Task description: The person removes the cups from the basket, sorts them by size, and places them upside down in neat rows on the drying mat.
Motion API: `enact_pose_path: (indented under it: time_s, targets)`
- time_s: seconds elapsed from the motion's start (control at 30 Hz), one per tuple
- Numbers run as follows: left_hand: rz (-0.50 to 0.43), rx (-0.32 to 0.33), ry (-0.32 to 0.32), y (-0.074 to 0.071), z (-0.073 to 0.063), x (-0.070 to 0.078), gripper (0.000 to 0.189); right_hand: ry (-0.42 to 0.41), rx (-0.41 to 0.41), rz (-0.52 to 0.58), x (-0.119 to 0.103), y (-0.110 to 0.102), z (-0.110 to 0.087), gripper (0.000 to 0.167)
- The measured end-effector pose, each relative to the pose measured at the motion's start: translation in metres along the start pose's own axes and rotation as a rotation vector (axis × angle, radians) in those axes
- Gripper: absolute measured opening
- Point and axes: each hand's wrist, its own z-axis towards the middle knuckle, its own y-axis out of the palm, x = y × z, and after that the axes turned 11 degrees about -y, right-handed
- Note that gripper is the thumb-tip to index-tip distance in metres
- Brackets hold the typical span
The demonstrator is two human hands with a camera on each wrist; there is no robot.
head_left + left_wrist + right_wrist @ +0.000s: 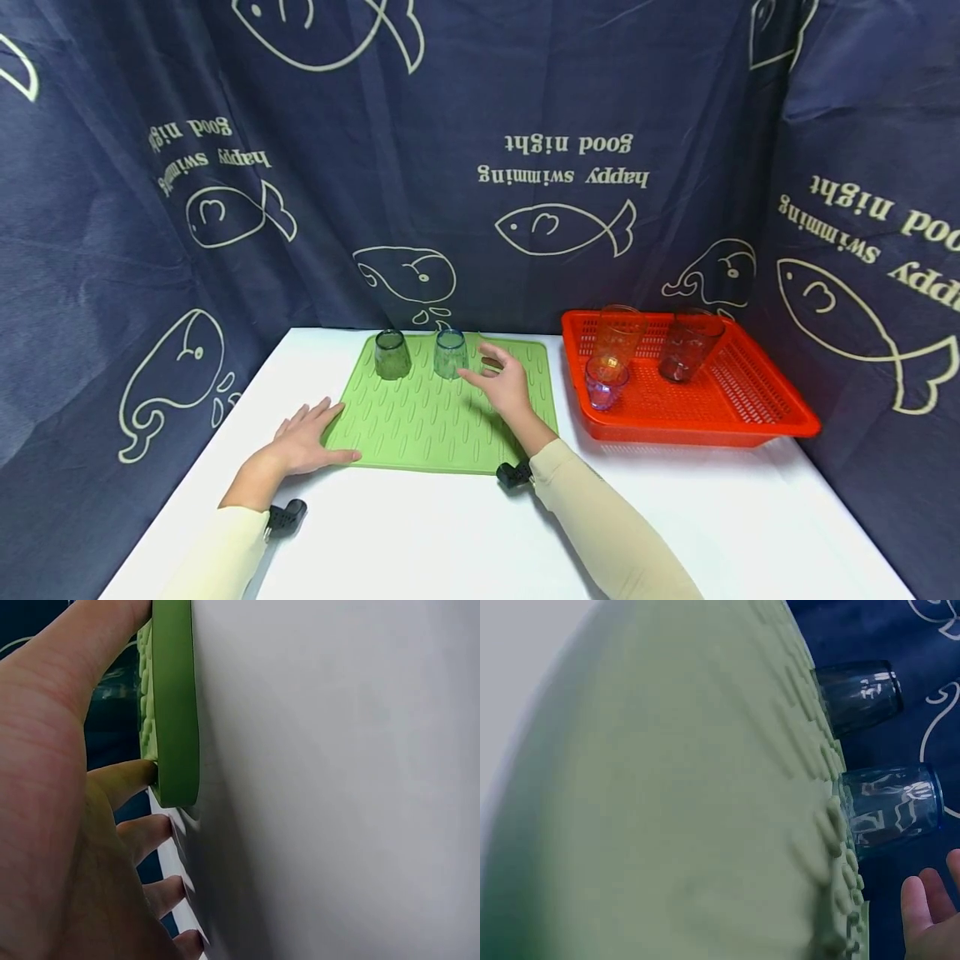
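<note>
A green textured mat (pixel 420 425) lies on the white table with two upturned glasses along its far part. One is a dark grey glass (pixel 392 357); to its right is a blue-tinted glass (pixel 450 355). My right hand (pixel 504 382) is just right of the blue-tinted glass, fingers loosely bent with nothing between them; the right wrist view shows its fingers (pixel 915 904) apart from that glass. At the mat's left front corner my left hand (pixel 303 440) rests with spread fingers, thumb and forefinger at the mat edge (pixel 176 712) and the other fingertips on the table.
On the right stands a red plastic basket (pixel 697 429) holding an orange glass (pixel 619 333), a dark red-looking glass (pixel 690 346) and a small purple glass (pixel 606 383). A dark blue printed curtain (pixel 450 167) encloses the back and sides of the white table (pixel 420 533).
</note>
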Motion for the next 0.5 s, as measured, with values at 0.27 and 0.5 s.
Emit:
enact_pose_path:
  time_s: [0.27, 0.5]
  targets:
    - [0.008, -0.003, -0.002, 0.0, 0.001, -0.001, 0.113, -0.026, 0.002, -0.001, -0.005, -0.019, -0.023, 0.059]
    - [0.002, -0.006, -0.005, -0.001, 0.0, 0.0, 0.114, -0.026, 0.013, 0.04, -0.009, -0.036, -0.042, 0.06]
